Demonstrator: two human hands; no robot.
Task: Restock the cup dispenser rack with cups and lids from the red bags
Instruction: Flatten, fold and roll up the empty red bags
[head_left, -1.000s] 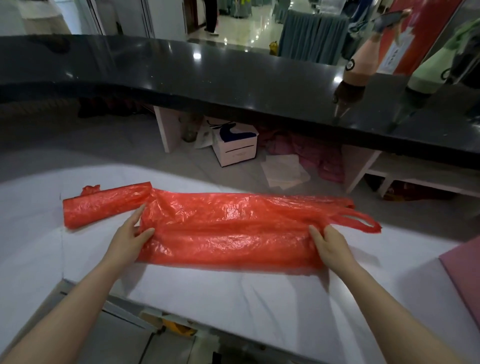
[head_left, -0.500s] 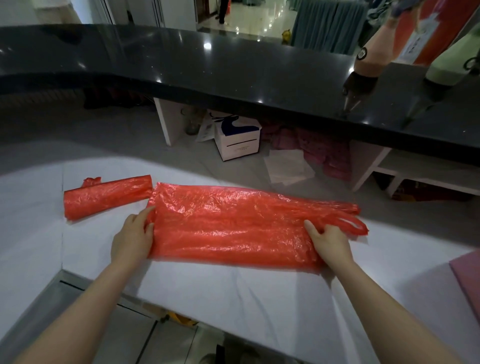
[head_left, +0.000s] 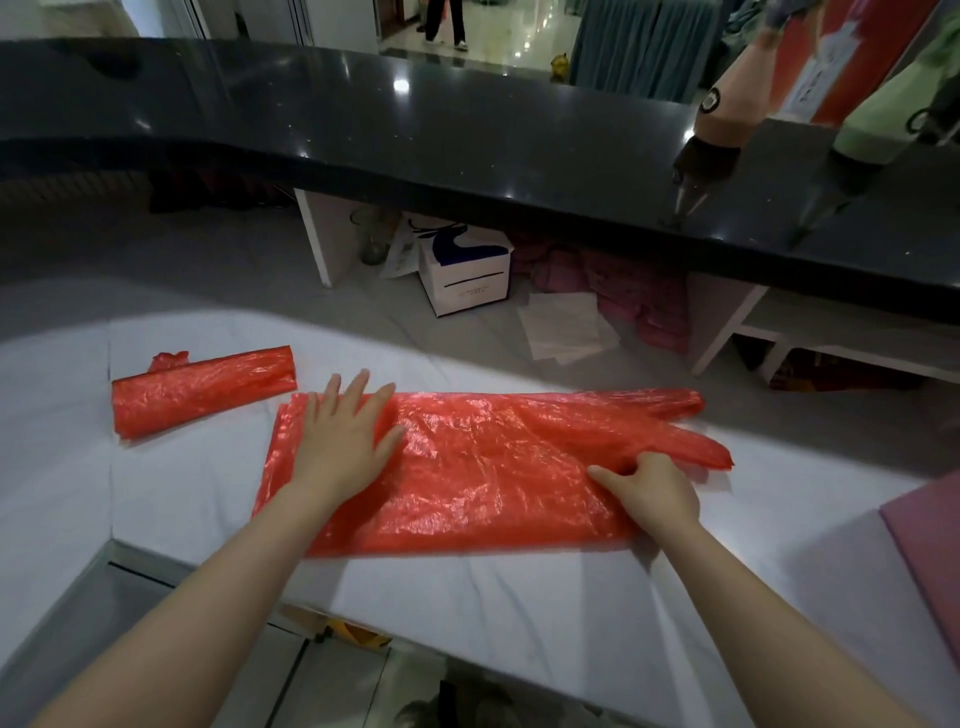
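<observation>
A large empty red plastic bag (head_left: 493, 467) lies flattened lengthwise on the white counter (head_left: 467, 613), handles pointing right. My left hand (head_left: 340, 441) rests flat on its left end, fingers spread. My right hand (head_left: 652, 493) pinches the bag's near edge close to the handles. A second red bag (head_left: 202, 389), folded into a narrow strip, lies apart on the counter to the left. No cups, lids or dispenser rack are in view.
A black glossy counter (head_left: 467, 135) runs across behind, with a pink bottle (head_left: 727, 104) and a green bottle (head_left: 883, 124) at its right. Beneath it stand a white box (head_left: 467, 275), papers and pink cloth. A pink item (head_left: 930, 561) lies at the counter's right edge.
My left hand moved from the bag's left edge onto its top and now lies flat with spread fingers. The big bag has shifted clear of the folded bag. My right hand stays near the handles.
</observation>
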